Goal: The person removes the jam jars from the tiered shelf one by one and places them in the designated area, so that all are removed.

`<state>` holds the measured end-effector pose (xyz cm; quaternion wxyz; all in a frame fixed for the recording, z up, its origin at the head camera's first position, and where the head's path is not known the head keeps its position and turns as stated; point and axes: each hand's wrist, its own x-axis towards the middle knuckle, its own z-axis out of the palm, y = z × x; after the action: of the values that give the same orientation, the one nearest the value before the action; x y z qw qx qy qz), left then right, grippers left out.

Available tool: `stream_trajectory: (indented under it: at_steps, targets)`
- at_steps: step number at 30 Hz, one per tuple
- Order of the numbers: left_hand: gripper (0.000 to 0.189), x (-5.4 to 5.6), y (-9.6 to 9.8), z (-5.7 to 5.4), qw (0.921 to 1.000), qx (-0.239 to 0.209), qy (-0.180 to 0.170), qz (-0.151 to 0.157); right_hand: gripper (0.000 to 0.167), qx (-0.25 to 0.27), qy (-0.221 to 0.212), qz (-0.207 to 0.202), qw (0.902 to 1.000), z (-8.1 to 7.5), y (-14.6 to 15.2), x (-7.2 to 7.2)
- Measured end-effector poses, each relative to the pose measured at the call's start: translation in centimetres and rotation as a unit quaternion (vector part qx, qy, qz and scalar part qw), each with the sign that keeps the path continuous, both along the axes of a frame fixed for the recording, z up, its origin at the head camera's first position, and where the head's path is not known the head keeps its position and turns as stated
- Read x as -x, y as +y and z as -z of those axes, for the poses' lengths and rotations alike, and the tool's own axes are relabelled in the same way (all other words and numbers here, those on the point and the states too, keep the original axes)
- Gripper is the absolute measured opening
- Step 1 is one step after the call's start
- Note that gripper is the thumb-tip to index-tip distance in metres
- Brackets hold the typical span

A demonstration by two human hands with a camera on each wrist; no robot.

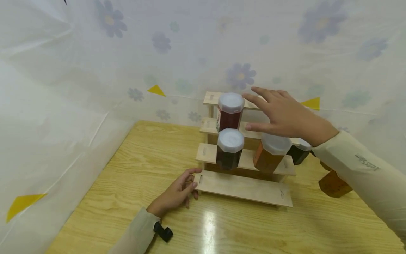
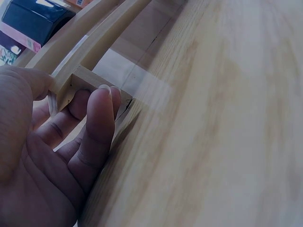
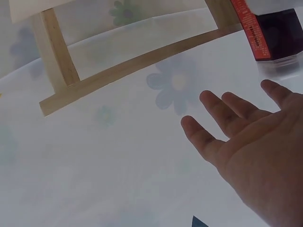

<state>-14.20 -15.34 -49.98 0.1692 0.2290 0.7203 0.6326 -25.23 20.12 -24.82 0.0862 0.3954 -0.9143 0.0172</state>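
Observation:
A four-tier wooden step rack (image 1: 244, 188) stands on the table. My left hand (image 1: 177, 192) holds the left end of its lowest step, with the thumb at the edge and fingers curled under the board (image 2: 71, 82) in the left wrist view. My right hand (image 1: 282, 113) is spread over the rack's upper right, holding nothing. Just left of its fingertips is a dark red jar (image 1: 229, 120) with a whitish lid, on the second step from the top. One step lower stand a dark jar (image 1: 229, 158) and an amber jar (image 1: 268, 158), also lidded.
Right of the rack, partly behind my right forearm, are another dark jar (image 1: 298, 154) and an orange-brown jar (image 1: 334, 184) on the wood-grain table (image 1: 152, 151). A flower-printed plastic sheet (image 1: 196, 46) hangs behind and at the left, with yellow triangles on it.

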Motion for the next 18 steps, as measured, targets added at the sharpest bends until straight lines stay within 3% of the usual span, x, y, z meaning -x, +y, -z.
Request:
stream_trajectory:
  at_steps: [9, 18]
  targets:
    - [0.047, 0.0, -0.1, 0.2, 1.0000, -0.003, 0.003, 0.002, 0.094, -0.004, 0.012, -0.019, 0.9997, 0.1, -1.8, 0.6]
    - [0.047, 0.0, 0.0, 0.3, 1.0000, -0.004, 0.002, 0.008, 0.094, -0.018, -0.005, -0.015, 0.9997, -0.5, -2.8, 0.6]
